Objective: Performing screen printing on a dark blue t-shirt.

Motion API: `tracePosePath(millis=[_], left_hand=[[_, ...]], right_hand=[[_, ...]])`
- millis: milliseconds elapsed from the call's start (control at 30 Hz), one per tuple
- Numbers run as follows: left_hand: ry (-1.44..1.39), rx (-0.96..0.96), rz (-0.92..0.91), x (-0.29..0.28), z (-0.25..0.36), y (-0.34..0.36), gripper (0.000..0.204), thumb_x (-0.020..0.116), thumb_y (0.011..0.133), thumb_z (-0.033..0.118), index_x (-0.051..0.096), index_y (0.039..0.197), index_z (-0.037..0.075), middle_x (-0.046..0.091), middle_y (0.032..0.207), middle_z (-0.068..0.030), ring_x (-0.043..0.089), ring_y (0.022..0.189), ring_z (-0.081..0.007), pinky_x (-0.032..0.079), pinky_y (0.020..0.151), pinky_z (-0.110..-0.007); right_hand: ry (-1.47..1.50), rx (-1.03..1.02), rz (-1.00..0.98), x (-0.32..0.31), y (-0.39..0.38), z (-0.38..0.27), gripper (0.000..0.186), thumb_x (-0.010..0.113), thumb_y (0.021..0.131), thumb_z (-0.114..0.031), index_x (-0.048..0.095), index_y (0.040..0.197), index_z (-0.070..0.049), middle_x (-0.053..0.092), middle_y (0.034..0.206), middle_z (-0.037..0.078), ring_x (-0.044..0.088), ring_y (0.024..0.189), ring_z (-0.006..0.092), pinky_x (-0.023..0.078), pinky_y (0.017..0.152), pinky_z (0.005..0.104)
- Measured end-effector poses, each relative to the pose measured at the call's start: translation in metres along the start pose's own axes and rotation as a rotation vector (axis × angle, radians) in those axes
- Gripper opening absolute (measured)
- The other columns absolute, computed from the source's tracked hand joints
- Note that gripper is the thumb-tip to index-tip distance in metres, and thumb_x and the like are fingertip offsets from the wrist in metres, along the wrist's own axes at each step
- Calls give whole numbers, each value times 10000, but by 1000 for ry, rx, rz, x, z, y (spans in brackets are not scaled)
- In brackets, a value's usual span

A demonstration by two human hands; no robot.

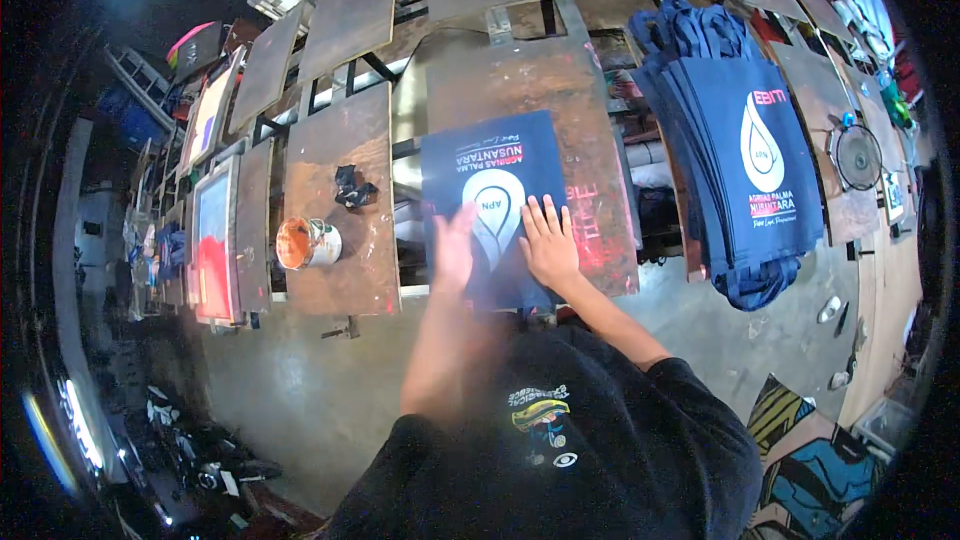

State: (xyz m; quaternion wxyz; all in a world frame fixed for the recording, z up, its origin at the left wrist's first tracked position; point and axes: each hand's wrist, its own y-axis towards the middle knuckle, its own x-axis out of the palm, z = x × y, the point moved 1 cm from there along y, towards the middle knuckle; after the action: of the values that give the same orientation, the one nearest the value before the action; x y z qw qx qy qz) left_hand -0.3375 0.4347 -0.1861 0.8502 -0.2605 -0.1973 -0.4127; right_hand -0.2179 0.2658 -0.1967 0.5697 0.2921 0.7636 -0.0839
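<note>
A navy blue fabric tote bag [500, 270] lies flat on a brown, paint-stained board in front of me. Its white drop-shaped print and pink and white lettering appear upside down from my side. My right hand [550, 243] rests palm down on the bag's right part, fingers spread and holding nothing. Over the left part is my left hand [453, 250], blurred by motion, its fingers stretched out and nothing seen in them. Whether it touches the fabric, I cannot tell.
To the right, a thick stack of similar navy bags [730, 160] hangs over the board's near edge. On the left board stand an orange-stained paint tub [310, 243] and a crumpled black scrap [353, 186]. Farther left leans a framed screen [213, 240] with red paint.
</note>
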Motion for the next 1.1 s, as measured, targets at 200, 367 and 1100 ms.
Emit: tracePosePath(millis=[200, 367, 1100], left_hand=[[-550, 72, -218, 14, 58, 31, 776, 329, 957, 673, 408, 1487, 112, 382, 1544, -154, 292, 1454, -336, 218, 1181, -523], [1575, 298, 369, 3, 28, 78, 683, 514, 970, 490, 385, 1491, 68, 402, 1502, -235, 326, 1428, -377, 248, 1147, -548], [1993, 168, 368, 15, 23, 102, 676, 570, 917, 416, 393, 1467, 67, 284, 1573, -210, 236, 1468, -363, 176, 1152, -571]], right_hand=[[14, 43, -62, -9, -2, 4, 619, 530, 952, -335, 382, 1472, -32, 334, 1558, 122, 237, 1468, 334, 176, 1185, 540], [30, 42, -87, -12, 4, 1, 618, 527, 948, -332, 386, 1471, -36, 336, 1557, 122, 230, 1471, 337, 165, 1187, 541], [55, 137, -15, 32, 140, 30, 771, 486, 946, -493, 310, 1496, 18, 227, 1586, 232, 168, 1492, 374, 121, 1206, 516]])
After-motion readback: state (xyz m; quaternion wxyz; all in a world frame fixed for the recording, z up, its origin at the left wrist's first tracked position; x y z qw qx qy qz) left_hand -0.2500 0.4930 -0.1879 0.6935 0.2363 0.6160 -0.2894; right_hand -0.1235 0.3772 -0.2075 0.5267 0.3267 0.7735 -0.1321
